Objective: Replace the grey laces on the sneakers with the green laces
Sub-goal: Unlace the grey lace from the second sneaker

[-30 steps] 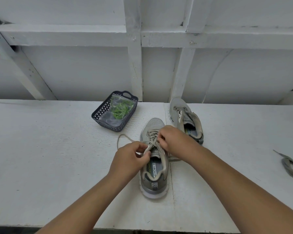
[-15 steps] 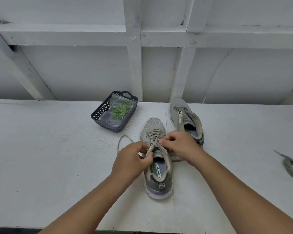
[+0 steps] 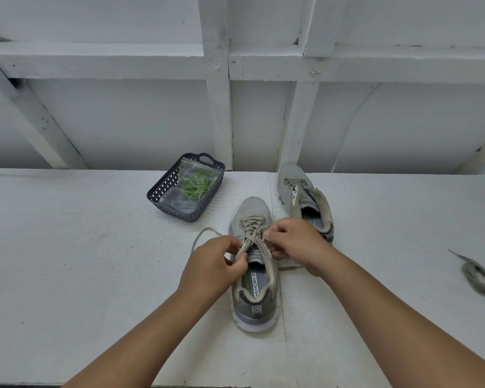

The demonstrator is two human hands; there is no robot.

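A grey sneaker (image 3: pixel 254 301) stands toe-away in the middle of the white table, still threaded with a grey lace (image 3: pixel 251 228). My left hand (image 3: pixel 212 266) pinches the lace at the left of the upper eyelets, and a loose loop of it trails off to the left (image 3: pixel 200 236). My right hand (image 3: pixel 297 242) pinches the lace on the right side of the tongue. A second grey sneaker (image 3: pixel 303 194) with no lace lies behind to the right. Green laces (image 3: pixel 195 184) sit in a clear bag inside a dark basket (image 3: pixel 163 191).
A removed grey lace (image 3: pixel 479 278) lies coiled at the right edge of the table (image 3: pixel 67 261). A white panelled wall with beams rises directly behind the table. The table's front edge runs along the bottom of the view.
The sneaker has slid slightly toward me and to the right. Both hands came down with it and closer together over the upper eyelets, still pinching the grey lace.
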